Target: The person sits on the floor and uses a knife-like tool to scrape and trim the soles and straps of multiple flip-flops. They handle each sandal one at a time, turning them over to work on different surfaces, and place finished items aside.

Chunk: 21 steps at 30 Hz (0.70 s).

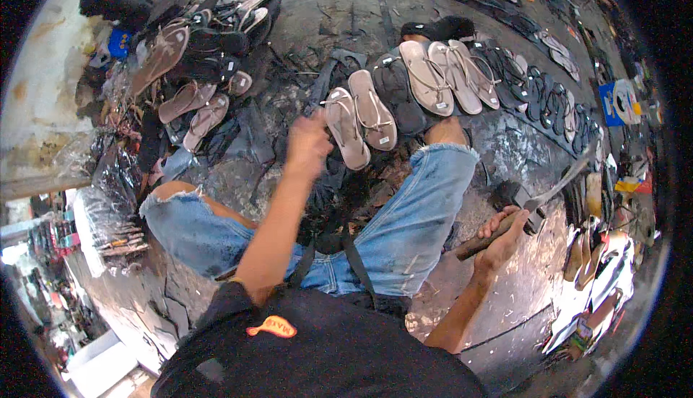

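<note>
My left hand [309, 140], smeared by motion, is at the left edge of a pair of beige flip-flops, close to the left flip-flop [344, 127]. Whether its fingers touch it I cannot tell. The right flip-flop [374, 111] of that pair lies beside it, sole down. On the right, my right hand [503, 239] is closed round the wooden handle of a tool with a long metal blade [563, 181] that points up and away to the right. A dark block [514, 194] sits by the blade's base.
More beige flip-flops [426, 79] and dark sandals [556, 102] line the floor ahead to the right. A heap of sandals [216, 37] lies at the far left, near clear plastic wrapping [108, 196]. Scraps and papers [595, 282] are stacked at the right.
</note>
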Tool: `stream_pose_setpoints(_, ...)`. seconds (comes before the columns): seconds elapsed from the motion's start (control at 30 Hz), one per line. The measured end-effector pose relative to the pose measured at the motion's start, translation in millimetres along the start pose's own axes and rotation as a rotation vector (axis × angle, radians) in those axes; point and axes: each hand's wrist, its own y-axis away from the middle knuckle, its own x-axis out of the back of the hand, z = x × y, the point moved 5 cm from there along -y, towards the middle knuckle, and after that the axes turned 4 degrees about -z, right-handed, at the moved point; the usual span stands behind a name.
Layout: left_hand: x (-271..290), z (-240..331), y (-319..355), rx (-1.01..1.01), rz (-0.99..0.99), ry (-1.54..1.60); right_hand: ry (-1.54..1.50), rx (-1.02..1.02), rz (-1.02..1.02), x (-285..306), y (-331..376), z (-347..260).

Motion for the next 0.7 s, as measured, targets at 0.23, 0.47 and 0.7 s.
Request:
stream_pose_setpoints(0.23, -13, -104, -25, 0.209, 0.262, -0.406, 0.201, -0.18, -0.284, -37, 30, 68)
stream_pose_setpoints(0.47, -88, -27, 14, -0.198, 0.397, -0.966, 0.316, -0.083, -0.576, -105, 29, 88)
stream_pose_setpoints(0.7, -49, 77, 40, -0.133, 0.24, -0.69, 0.559, -0.068, -0.858, -139, 66, 82)
